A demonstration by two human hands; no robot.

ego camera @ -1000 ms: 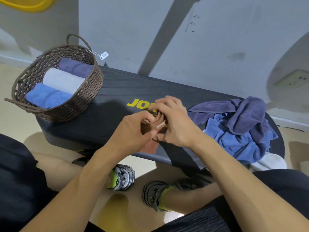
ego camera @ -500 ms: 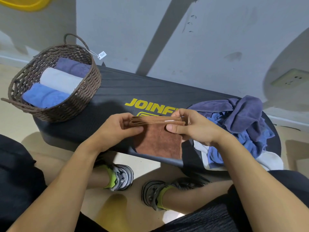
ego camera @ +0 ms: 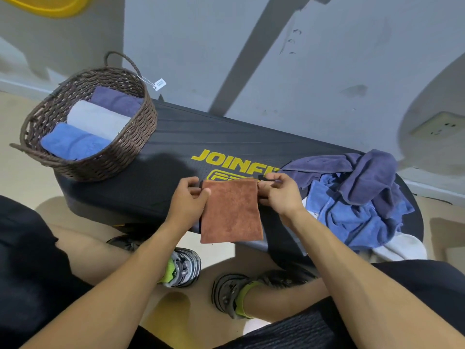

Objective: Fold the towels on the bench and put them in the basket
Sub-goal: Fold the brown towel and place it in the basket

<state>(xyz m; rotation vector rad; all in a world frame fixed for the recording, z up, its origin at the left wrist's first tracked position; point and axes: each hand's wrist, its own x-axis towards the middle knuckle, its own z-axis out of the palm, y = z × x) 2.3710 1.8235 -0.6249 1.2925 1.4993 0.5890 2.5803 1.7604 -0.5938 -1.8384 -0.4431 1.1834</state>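
Note:
A folded brown towel [ego camera: 230,211] hangs flat in front of the black bench [ego camera: 216,137], its lower edge past the bench's near side. My left hand [ego camera: 187,201] pinches its top left corner and my right hand [ego camera: 279,193] pinches its top right corner. A brown wicker basket [ego camera: 125,149] stands on the bench's left end and holds three rolled towels: a blue one [ego camera: 73,143], a white one [ego camera: 97,120] and a purple one [ego camera: 115,100]. A loose heap of purple towel [ego camera: 370,177], blue towel [ego camera: 352,217] and white towel [ego camera: 402,249] lies on the right end.
A grey wall rises right behind the bench, with a socket [ego camera: 439,127] at the right. A paper tag [ego camera: 159,84] dangles from the basket's handle. My knees and shoes [ego camera: 185,267] are on the floor just below the bench's near edge.
The brown towel was bunched between both hands, then spread out. My hands have moved apart and it now hangs flat, held by its two top corners.

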